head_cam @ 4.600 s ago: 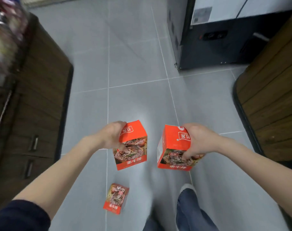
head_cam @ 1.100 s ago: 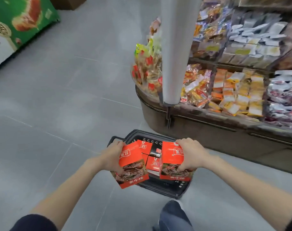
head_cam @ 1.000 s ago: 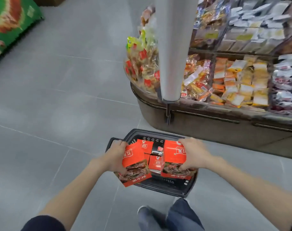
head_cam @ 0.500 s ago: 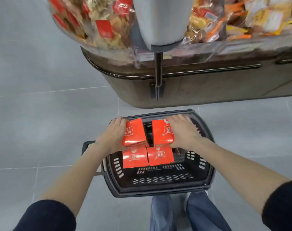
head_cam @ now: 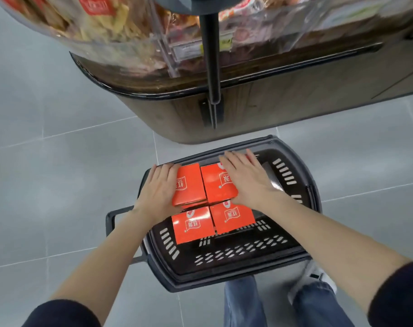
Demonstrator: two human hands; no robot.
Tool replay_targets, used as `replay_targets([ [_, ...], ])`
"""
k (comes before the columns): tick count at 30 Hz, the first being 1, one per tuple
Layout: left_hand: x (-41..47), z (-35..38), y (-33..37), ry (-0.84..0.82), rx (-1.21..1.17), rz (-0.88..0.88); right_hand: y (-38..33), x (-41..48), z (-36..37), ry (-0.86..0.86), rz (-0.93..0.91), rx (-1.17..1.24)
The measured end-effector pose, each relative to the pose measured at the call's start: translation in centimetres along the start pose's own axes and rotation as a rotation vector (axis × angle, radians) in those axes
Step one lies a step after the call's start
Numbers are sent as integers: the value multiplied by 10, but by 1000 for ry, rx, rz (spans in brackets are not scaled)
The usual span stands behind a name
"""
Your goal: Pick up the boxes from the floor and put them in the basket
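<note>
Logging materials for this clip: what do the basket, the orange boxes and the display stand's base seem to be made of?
Basket: looks like moulded dark plastic, semi-matt, with punched slots in the walls and floor. Orange boxes: probably printed cardboard with a slightly glossy coating, given the crisp folded edges and soft sheen. Display stand's base: brown wood-grain surface, perhaps laminate rather than solid wood; that cannot be told.

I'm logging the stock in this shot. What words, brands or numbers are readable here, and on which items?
Four orange boxes in the basket carry a white banner logo with Chinese characters:
near left box: appears to read "红派", upside down to the camera
near right box: same logo
far left box: same logo, partly under the left hand
far right box: same logo, partly under the right hand
Red snack bag: white lettering, too blurred
Shelf price tag: too blurred
</note>
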State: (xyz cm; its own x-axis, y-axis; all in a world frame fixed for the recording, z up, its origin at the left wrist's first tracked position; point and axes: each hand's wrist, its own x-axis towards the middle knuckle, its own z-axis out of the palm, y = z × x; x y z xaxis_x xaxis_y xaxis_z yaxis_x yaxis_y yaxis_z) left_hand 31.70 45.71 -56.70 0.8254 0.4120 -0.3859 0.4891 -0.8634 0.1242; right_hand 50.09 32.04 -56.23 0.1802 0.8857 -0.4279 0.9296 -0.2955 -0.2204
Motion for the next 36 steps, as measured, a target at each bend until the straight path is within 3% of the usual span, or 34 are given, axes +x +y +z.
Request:
replay_targets([
  [6,-6,-24,31,-89,-26,-101,14,-30,-26,-36,106,346],
  [13,22,-118,133,-313,-25,-16,99,-119,-100,-31,311,641],
  [18,53,-206,277,-332,-85,126,189,-245,-168,32,391,646],
  [23,46,-294,468,-387,-93,229,290,-453,-223,172,581,645],
  [30,39,-362,696,-407,-25,485,376,-706,-242,393,904,604],
  [36,44,-393,859,-379,114,692,422,-829,-233,525,1115,669],
])
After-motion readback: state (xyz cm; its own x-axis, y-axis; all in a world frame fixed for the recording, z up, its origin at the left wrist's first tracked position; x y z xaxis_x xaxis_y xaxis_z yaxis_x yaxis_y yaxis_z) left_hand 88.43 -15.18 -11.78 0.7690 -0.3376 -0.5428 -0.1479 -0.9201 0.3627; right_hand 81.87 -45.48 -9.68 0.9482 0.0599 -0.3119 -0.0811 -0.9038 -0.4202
